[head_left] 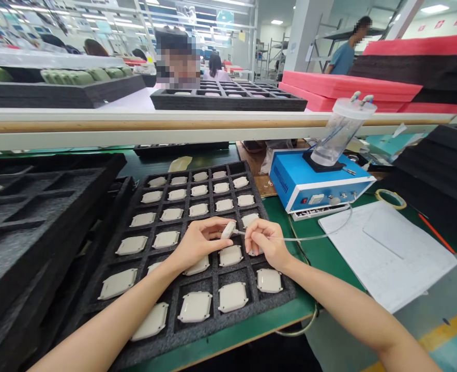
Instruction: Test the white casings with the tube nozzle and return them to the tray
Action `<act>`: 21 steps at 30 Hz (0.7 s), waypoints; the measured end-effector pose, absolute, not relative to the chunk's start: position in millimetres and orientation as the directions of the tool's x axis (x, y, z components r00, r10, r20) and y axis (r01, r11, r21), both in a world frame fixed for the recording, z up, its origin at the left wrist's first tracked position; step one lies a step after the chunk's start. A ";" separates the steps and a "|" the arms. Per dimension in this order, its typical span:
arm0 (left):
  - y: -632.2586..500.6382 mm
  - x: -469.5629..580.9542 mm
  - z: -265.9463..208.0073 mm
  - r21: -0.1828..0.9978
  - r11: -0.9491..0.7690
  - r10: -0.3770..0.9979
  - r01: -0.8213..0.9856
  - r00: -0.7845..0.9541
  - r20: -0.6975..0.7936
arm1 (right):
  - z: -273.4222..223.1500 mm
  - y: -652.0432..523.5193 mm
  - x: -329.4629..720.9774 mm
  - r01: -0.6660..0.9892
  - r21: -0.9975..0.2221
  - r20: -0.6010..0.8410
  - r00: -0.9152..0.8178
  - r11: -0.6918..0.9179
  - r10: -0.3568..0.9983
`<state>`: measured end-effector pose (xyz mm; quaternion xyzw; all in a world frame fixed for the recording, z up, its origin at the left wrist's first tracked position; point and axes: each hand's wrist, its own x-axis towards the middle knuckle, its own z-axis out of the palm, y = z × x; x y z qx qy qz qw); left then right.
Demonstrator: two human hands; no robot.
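My left hand (pixel 207 236) pinches a small cream watch case (pixel 228 230) on edge, above the middle of a black foam tray (pixel 213 336). Close by on the right, my right hand (pixel 265 242) is closed on a thin clear tube (pixel 302 239); the tube's tip points at the case's side, and I cannot tell whether it touches. Several more cream watch cases (pixel 195 307) lie flat in the tray's compartments. From my right hand the tube curves back to the front of a blue machine (pixel 317 178).
A clear cylinder (pixel 337 134) stands tilted on the machine. White paper (pixel 387 253), a tape roll (pixel 390 199) and a red stick (pixel 437 233) lie right. Stacked black trays (pixel 42 222) rise at left. A shelf (pixel 213 124) crosses behind, bearing trays and pink foam (pixel 348 85). People are beyond.
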<state>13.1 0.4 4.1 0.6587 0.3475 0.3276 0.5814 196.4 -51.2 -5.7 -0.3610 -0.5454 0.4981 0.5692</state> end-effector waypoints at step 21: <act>1.4 14.1 6.7 0.988 -0.106 0.851 0.109 0.524 0.034 | -4.8 -50.2 196.8 -0.200 -0.953 0.249 -0.100 0.226 0.963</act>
